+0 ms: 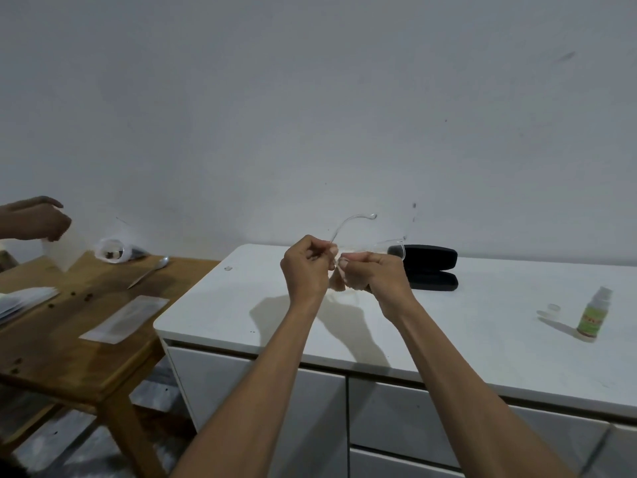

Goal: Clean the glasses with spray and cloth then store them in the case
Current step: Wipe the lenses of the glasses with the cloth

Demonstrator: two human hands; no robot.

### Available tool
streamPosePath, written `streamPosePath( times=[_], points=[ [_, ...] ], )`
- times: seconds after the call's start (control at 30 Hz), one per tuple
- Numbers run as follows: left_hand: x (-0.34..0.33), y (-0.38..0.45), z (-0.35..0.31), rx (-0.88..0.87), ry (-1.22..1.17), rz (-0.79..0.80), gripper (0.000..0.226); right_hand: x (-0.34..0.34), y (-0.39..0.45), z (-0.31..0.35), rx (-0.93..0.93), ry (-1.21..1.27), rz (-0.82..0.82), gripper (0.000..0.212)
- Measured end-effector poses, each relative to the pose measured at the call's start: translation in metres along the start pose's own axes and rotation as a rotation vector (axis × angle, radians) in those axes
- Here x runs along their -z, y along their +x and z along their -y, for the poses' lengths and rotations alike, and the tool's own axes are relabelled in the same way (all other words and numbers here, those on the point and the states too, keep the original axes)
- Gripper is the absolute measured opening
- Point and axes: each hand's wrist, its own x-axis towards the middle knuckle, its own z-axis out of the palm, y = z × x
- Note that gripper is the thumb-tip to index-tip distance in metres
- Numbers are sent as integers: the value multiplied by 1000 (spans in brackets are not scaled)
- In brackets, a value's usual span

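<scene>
A person's two bare arms reach forward over a white table with drawer fronts below. The left hand and right hand meet above the table top, raised clear of it. Both hands are closed in a pinching grip on a pair of clear, transparent-framed glasses, whose thin curved arm rises above the left hand. A small pale beige cloth hangs bunched between the two hands, held in the right hand's grip. Just behind the right hand, an open black hard glasses case lies on the table. Far to the right stands a small spray bottle with a green label, upright, with a small clear cap lying beside it. At left sits a wooden side table, where another person's hand holds a white sheet.
</scene>
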Motion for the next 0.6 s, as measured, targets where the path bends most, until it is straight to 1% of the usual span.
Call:
streamPosePath(
  times=[0.07,0.13,0.2,0.3,0.43,0.53,0.6],
  points=[
    [3,2,5,30,-14,13,13,5,1,-4,-10,-78,30,12],
    [4,0,8,42,-20,5,12,4,1,-6,-6,-94,11,9],
    [1,-3,8,33,-13,-2,12,-3,0,-8,2,-57,-77,7],
    [-7,-9,6,-4,4,12,8,-18,0,-12,-16,108,-263,9],
    [-13,-12,9,-54,16,8,9,-32,3,-13,2,254,-485,12],
    [-16,-15,10,-58,17,6,8,-35,6,-10,-12,415,-601,19],
    [-17,-16,10,-45,13,-23,12,-33,6,-9,-10,396,-636,24]
  ],
)
